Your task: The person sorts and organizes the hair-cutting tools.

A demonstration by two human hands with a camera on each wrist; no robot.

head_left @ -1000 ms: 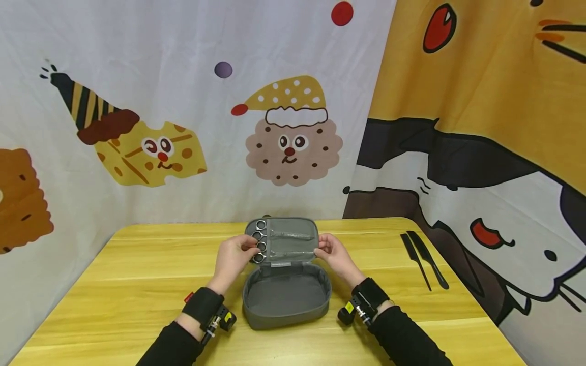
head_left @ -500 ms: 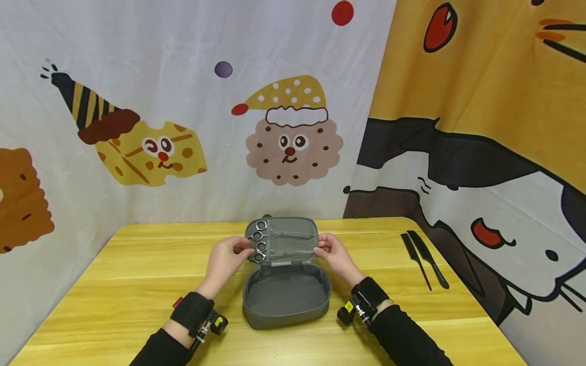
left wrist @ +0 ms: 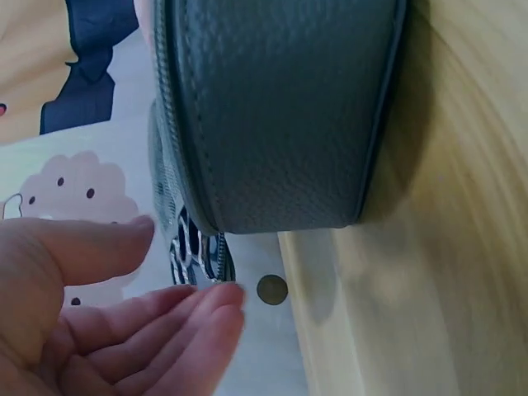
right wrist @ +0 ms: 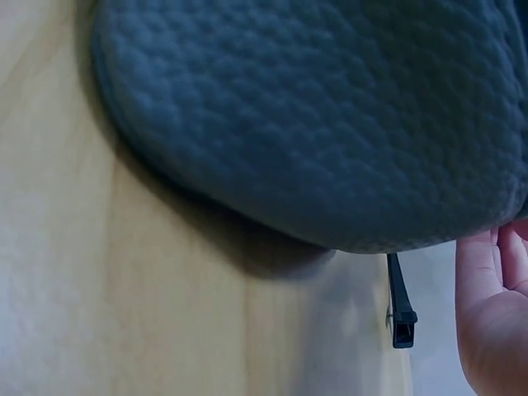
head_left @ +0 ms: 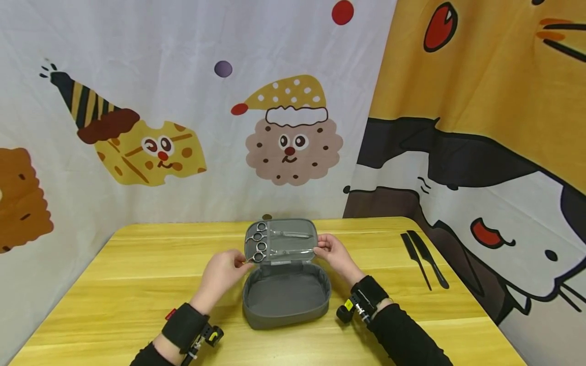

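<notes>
A grey zippered case (head_left: 286,317) stands on the table with its lid (head_left: 293,244) raised. Two pairs of scissors (head_left: 260,251) sit in the lid's clear sleeves, ring handles toward the left. At the lid's lower left corner is my left hand (head_left: 224,272); in the left wrist view its thumb and loosely bent fingers (left wrist: 198,322) stand apart with nothing between them. My right hand (head_left: 336,256) pinches the lid's right edge between thumb and fingers. In the right wrist view the case hides most of that hand's fingertips.
Two black combs (head_left: 423,259) lie at the table's right side. Behind the wooden table (head_left: 151,264) hangs a cartoon-printed curtain (head_left: 183,101). The case's lower compartment shows a bare grey inside.
My left hand has let go of the scissor handles and moved left and down to the lid's lower corner. My right hand keeps its hold on the lid, which has barely shifted.
</notes>
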